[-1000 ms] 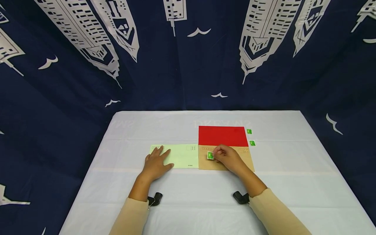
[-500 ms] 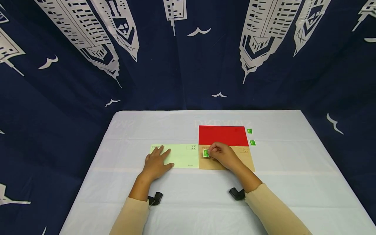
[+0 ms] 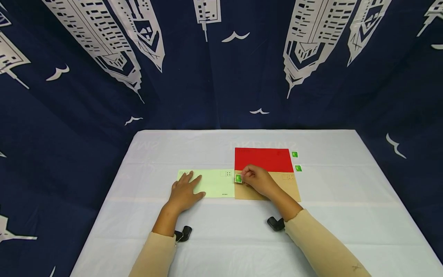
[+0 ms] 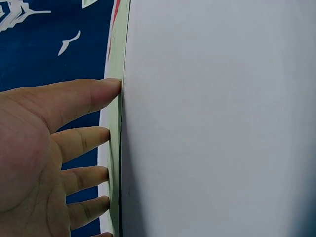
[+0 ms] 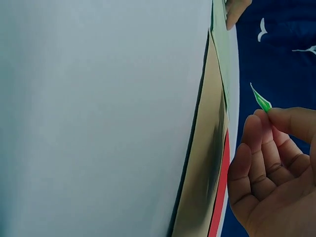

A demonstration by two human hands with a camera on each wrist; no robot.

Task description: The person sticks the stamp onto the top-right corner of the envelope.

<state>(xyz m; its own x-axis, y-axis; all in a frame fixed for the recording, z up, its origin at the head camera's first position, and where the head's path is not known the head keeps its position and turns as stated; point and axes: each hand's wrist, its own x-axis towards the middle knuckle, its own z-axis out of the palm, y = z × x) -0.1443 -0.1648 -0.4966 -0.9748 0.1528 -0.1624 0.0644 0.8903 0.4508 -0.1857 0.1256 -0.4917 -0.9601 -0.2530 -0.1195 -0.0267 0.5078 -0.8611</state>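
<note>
My left hand (image 3: 184,194) rests with spread, straight fingers on the left part of a pale green envelope (image 3: 216,184); the left wrist view has the thumb and fingertips right at its surface. Between thumb and forefinger, my right hand (image 3: 258,180) pinches a small green stamp (image 3: 238,178) with a white border. In the right wrist view the stamp (image 5: 261,101) looks slightly bent and is held up above the paper. Below that hand lies a tan envelope (image 3: 266,192), its left edge meeting the green one. Printed boxes mark the upper right corners of both.
A red envelope (image 3: 263,158) lies behind the tan one. Right of it are two more green stamps, one farther back (image 3: 295,154) and one nearer (image 3: 298,168). All lie on a white-covered table (image 3: 138,238), with a dark blue printed cloth (image 3: 207,88) hanging behind.
My right hand has moved left and slightly away from me, carrying the stamp from over the tan envelope to the green envelope's right edge. My left hand has stayed put.
</note>
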